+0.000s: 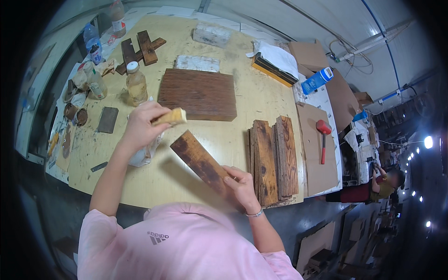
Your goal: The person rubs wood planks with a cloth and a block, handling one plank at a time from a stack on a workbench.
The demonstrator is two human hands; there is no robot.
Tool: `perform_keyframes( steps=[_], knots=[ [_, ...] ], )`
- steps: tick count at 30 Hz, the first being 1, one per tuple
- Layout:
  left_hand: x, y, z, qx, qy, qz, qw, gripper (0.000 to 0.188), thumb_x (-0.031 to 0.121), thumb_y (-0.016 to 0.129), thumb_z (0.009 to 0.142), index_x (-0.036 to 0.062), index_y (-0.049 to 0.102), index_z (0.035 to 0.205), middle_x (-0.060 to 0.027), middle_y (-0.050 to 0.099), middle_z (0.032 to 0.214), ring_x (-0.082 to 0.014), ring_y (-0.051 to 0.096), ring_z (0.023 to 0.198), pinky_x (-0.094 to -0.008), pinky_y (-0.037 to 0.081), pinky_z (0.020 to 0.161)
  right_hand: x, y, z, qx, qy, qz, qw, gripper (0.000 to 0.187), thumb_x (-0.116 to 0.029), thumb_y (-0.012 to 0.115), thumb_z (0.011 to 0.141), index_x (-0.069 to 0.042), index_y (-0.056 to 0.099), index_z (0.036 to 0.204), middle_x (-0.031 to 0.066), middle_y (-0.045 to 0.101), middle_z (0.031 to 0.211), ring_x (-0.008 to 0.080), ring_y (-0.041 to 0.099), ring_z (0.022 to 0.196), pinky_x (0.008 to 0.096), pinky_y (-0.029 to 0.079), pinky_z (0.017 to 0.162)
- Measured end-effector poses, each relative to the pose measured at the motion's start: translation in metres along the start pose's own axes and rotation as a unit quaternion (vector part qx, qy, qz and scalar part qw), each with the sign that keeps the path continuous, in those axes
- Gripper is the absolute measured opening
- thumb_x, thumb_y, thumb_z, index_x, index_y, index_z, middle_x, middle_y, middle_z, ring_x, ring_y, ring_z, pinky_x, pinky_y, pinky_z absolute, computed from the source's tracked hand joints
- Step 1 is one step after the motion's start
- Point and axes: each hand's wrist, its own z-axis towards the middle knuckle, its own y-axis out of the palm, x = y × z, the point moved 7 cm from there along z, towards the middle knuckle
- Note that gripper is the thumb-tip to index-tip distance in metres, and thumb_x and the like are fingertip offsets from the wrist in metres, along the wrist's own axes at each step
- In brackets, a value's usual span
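Observation:
My left hand [145,120] is closed around a yellowish sponge [176,117], which sticks out past the fingertips. Just beneath that hand is a crumpled clear plastic bag [145,155], partly covered by it. My right hand [240,185] grips the lower end of a brown wooden board [201,161] with dark blotches. The board slants up toward the sponge, with a gap between them. A large dark-brown wooden block [198,93] lies beyond both hands. To the right of my right hand, brown wooden boards stand in two close stacks, a left stack [264,161] and a right stack [285,156].
A capped bottle of yellowish liquid [136,86] stands left of the block. Further left are a grey flat pad [108,120] and jars. Dark wood pieces [147,49] lie behind. At right are a red mallet [323,135] and blue bottle [317,81]. Another person [385,185] works far right.

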Motion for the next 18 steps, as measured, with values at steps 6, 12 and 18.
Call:
perform_keyframes(
  steps=[6,12,18],
  knots=[
    [0.011,-0.006,-0.018,-0.064,0.045,-0.025,0.997,0.033,0.003,0.079,0.065,-0.0001,0.072,0.097,-0.0089,0.064,0.084,-0.0218,0.061,0.076,-0.032,0.047,0.067,0.015,-0.01,-0.003,0.05,0.019,0.059,0.997,0.035,0.001,0.063,0.084,0.002,0.067,0.119,0.0028,0.068,0.101,0.0079,0.057,0.085,0.0217,0.045,0.076],
    [-0.008,-0.014,-0.039,-0.025,-0.042,-0.027,0.998,0.033,0.002,0.079,0.066,-0.0024,0.07,0.097,-0.0091,0.063,0.085,-0.021,0.061,0.077,-0.0311,0.047,0.068,0.004,-0.016,-0.007,0.073,-0.013,-0.009,0.997,0.035,0.001,0.066,0.083,0.002,0.068,0.118,0.0021,0.068,0.096,0.0065,0.056,0.081,0.0216,0.045,0.072],
    [-0.027,-0.018,-0.045,0.027,-0.111,-0.084,0.99,0.034,0.0,0.074,0.07,-0.0024,0.068,0.103,-0.0068,0.063,0.087,-0.0167,0.061,0.08,-0.028,0.048,0.072,0.0,-0.016,-0.011,0.128,-0.045,-0.059,0.989,0.034,0.0,0.067,0.083,0.002,0.068,0.117,0.0043,0.069,0.098,0.0085,0.057,0.081,0.0232,0.046,0.072]
  ],
)
